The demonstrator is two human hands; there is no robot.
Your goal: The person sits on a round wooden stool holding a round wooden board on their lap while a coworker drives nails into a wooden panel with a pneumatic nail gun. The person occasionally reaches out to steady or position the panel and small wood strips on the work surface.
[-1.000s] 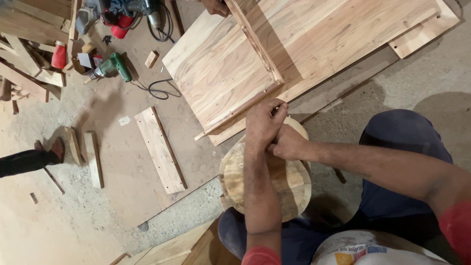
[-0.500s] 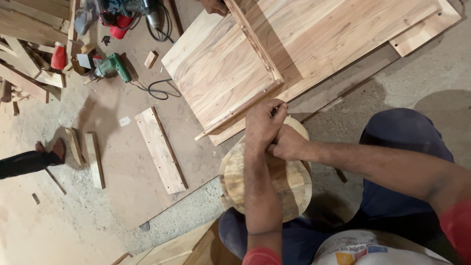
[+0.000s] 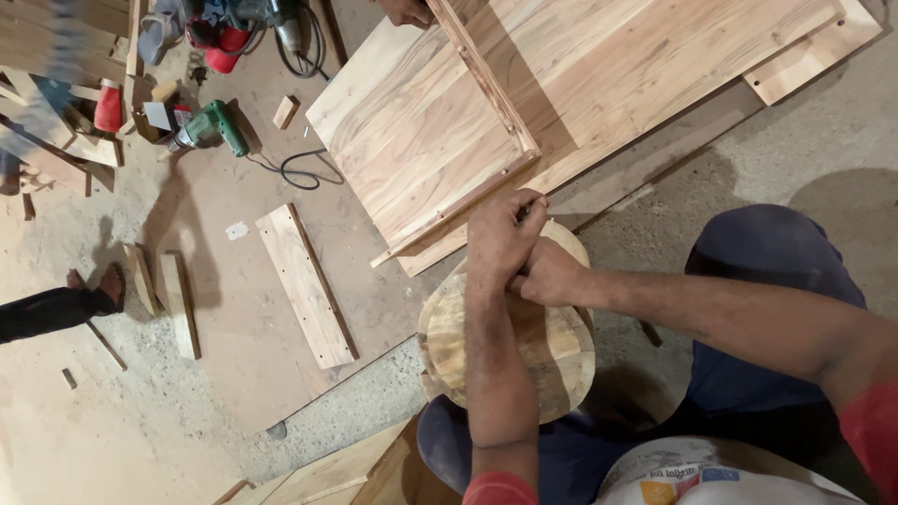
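Note:
My left hand point(image 3: 500, 238) reaches up from below, over a round wooden block point(image 3: 524, 351) that stands between my knees. Its fingers are curled shut, and the fingertips lie by the near corner of a large pale wooden panel point(image 3: 421, 140) with a nailed batten along its edge. My right hand point(image 3: 554, 276) comes in from the right, closed and pressed against the side of my left hand. Whether anything small is pinched in either hand is hidden.
A loose plank point(image 3: 304, 285) and two short wood pieces point(image 3: 173, 299) lie on the floor to the left. A green power drill point(image 3: 210, 126) with its cord, plus other tools, lie at the upper left. Another person's leg and sandal point(image 3: 89, 299) are at the left, and another hand point(image 3: 407, 9) at the top.

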